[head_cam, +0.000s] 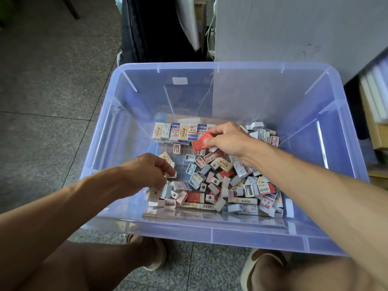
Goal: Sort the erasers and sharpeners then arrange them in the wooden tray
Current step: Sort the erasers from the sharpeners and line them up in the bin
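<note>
The fingers (206, 141) of the right hand (227, 139) are curled and pinch a red-sleeved eraser (201, 141) by its right end, so the eraser juts out to the left of the thumb, lifted above the heap and tilted. Just behind it a row of erasers (180, 132) stands upright, side by side, against the far part of the bin floor. The left hand (147, 171) reaches in from the near left with its fingers (168, 169) bent down; their tips close on a small pink sharpener (171, 175) at the left edge of the heap, the sharpener lying just under the fingertips. Between and to the right of the two hands spreads a loose pile of erasers and sharpeners (220, 185), pink, blue-grey and white, lying every way. A cluster of sharpeners (260, 131) sits at the far right, beyond the right hand. All of it lies in a translucent blue plastic bin (210, 234) on a speckled tile floor (48, 101).
</note>
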Motion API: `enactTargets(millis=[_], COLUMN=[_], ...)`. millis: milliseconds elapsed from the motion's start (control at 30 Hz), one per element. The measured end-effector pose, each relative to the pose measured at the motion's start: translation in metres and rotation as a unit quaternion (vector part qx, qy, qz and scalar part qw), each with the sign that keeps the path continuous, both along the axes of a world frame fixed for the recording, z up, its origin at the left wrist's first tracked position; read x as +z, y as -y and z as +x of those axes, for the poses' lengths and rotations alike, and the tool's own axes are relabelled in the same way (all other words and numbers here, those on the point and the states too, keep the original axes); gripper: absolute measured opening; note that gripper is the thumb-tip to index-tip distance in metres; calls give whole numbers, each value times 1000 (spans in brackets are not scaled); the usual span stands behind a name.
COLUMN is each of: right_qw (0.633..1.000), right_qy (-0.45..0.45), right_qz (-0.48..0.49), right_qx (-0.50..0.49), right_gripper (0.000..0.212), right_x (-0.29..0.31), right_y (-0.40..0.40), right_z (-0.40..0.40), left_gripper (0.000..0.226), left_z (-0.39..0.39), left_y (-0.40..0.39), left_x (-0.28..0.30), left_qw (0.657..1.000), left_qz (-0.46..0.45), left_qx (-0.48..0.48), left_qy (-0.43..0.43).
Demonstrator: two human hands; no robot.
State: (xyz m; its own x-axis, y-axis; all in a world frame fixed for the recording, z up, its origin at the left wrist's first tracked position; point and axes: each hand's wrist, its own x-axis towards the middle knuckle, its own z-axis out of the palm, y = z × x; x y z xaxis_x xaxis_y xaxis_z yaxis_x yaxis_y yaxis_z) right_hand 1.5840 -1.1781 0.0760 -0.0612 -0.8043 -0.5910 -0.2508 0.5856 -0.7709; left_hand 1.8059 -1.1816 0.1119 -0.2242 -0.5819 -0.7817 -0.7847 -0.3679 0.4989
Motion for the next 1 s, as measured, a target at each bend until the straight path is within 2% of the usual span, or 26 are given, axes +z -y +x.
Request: enactTargets(millis=[167, 333, 533, 633, 900, 1000], right_qw=[998, 996, 995, 994, 990, 992], right_qy=[33, 16, 11, -6, -139, -122], right_qz=[21, 19, -3, 25, 29, 37], right_qx=[-49, -88, -100, -108, 14, 12], right_gripper=[15, 16, 9, 26, 36, 34], right_x=[-13, -26, -35, -39, -40, -42], right_y=[6, 27, 66, 83, 93, 92], right_z=[7, 26, 77, 96, 98, 99], left_gripper=[34, 33, 26, 27, 23, 23], left_z=[-2, 5, 10, 9, 9, 9], left_y=[-3, 1, -4, -2, 5, 5], left_x=[7, 8, 9, 9, 12, 11], left_qw=[997, 995, 996, 996, 993, 993], left_qz=[-14, -80, -85, -91, -103, -99], left_qx=[-74, -46, -28, -14, 53, 60], left_qy=[8, 33, 25, 11, -22, -22])
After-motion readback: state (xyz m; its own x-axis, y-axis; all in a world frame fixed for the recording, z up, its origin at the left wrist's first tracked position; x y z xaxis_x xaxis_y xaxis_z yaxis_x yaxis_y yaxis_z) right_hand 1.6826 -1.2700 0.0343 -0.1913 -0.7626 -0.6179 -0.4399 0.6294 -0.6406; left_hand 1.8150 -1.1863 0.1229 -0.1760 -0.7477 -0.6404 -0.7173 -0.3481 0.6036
